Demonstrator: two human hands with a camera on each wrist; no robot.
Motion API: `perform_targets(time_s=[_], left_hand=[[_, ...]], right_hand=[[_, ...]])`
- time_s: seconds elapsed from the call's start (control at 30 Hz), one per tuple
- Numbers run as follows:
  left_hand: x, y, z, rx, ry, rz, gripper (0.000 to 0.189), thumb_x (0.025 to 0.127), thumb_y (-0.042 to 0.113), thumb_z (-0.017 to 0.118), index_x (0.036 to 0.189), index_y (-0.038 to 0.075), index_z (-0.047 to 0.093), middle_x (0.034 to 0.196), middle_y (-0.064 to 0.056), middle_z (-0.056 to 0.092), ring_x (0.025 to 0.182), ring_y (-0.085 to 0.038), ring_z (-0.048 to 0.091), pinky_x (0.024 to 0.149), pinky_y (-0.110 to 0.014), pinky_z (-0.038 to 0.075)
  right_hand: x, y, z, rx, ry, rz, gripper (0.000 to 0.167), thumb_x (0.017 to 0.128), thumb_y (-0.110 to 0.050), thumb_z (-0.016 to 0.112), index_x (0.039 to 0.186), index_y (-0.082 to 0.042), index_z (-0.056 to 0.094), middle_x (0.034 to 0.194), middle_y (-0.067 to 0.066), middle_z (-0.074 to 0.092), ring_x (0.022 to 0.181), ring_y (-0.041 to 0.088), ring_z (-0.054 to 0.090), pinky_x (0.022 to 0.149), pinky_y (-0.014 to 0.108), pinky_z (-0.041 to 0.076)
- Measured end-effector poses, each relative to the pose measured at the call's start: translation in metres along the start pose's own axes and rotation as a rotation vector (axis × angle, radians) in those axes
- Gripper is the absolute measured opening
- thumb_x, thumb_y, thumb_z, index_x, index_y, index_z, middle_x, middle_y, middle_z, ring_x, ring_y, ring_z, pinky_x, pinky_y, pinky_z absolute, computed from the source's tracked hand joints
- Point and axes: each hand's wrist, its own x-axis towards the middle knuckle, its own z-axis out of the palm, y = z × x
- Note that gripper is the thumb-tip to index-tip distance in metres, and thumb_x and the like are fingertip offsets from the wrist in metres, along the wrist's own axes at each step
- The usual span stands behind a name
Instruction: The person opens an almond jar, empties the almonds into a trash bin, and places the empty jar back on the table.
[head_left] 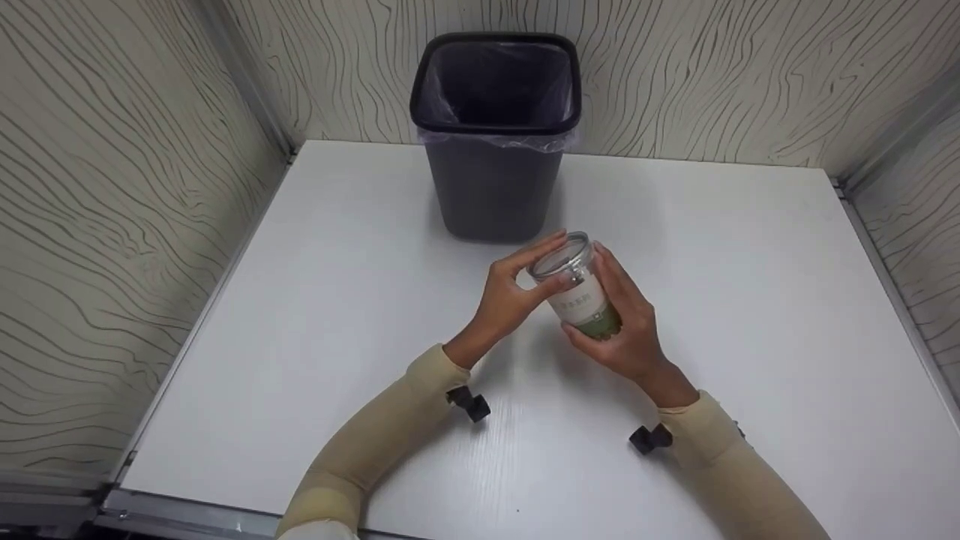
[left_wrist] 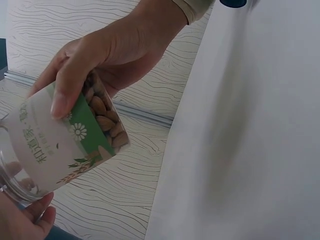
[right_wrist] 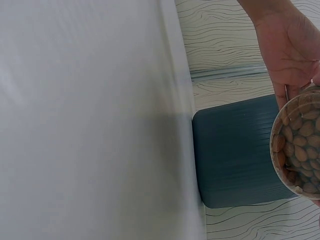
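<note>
A clear jar of almonds (head_left: 581,301) with a white and green label is held above the table, tilted with its top toward the left hand. The right hand (head_left: 634,330) grips the jar's body near the green end, thumb on one side and fingers on the other. At the clear rimmed top, the left hand (head_left: 504,298) spans the rim between thumb and fingers. Almonds show through the jar (left_wrist: 55,137) in the left wrist view, where part of the left hand (left_wrist: 25,220) appears low at the left. The right wrist view shows the almond-filled base (right_wrist: 302,150).
Behind the hands, a dark bin (head_left: 491,187) with a clear plastic liner stands at the back of the white table (head_left: 337,315). Walls with a wavy wood-grain pattern (head_left: 712,82) rise at the back and both sides.
</note>
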Motion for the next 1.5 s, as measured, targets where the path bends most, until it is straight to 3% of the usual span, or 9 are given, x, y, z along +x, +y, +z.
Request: perform_targets(time_s=[0.17,0.27,0.7,1.07,1.5], left_hand=[[0.001,-0.024,0.006,0.027,0.026,-0.021,0.048,0.091,0.011,0.077,0.137,0.005,0.064,0.147,-0.008,0.056,0.138,-0.013,0.050,0.116,-0.033,0.036],[0.001,-0.028,0.006,0.032,0.032,-0.015,0.048,0.092,0.015,0.077,0.138,0.011,0.065,0.147,-0.001,0.057,0.137,-0.010,0.050,0.115,-0.033,0.036],[-0.001,-0.025,0.006,0.047,0.048,-0.013,0.048,0.092,0.025,0.077,0.138,0.016,0.065,0.145,0.005,0.058,0.136,-0.008,0.051,0.114,-0.033,0.037],[-0.002,-0.023,0.006,0.054,0.047,-0.023,0.053,0.093,0.040,0.075,0.138,0.015,0.065,0.145,0.007,0.057,0.136,-0.008,0.050,0.114,-0.034,0.038],[-0.002,-0.020,0.008,0.084,0.073,-0.045,0.049,0.091,0.028,0.079,0.136,0.015,0.066,0.143,0.006,0.060,0.135,-0.007,0.051,0.114,-0.032,0.038]], right_hand=[[0.001,0.000,0.000,0.003,0.002,-0.007,0.094,0.066,-0.012,0.089,0.143,0.015,0.044,0.146,0.036,0.044,0.138,0.035,0.048,0.114,0.034,0.038],[0.001,0.000,0.001,0.008,0.004,-0.008,0.092,0.067,-0.013,0.089,0.143,0.015,0.044,0.147,0.035,0.044,0.137,0.035,0.048,0.114,0.035,0.038],[-0.001,0.001,0.001,0.007,0.004,0.000,0.094,0.066,-0.014,0.089,0.144,0.014,0.044,0.147,0.034,0.044,0.138,0.035,0.048,0.115,0.035,0.037],[-0.003,0.004,0.000,0.009,-0.014,0.004,0.092,0.072,-0.022,0.088,0.145,0.011,0.043,0.149,0.032,0.043,0.137,0.035,0.049,0.114,0.035,0.039],[0.003,-0.003,0.001,-0.008,0.003,-0.016,0.090,0.070,-0.015,0.087,0.144,0.013,0.044,0.146,0.035,0.044,0.135,0.034,0.050,0.113,0.032,0.040]])
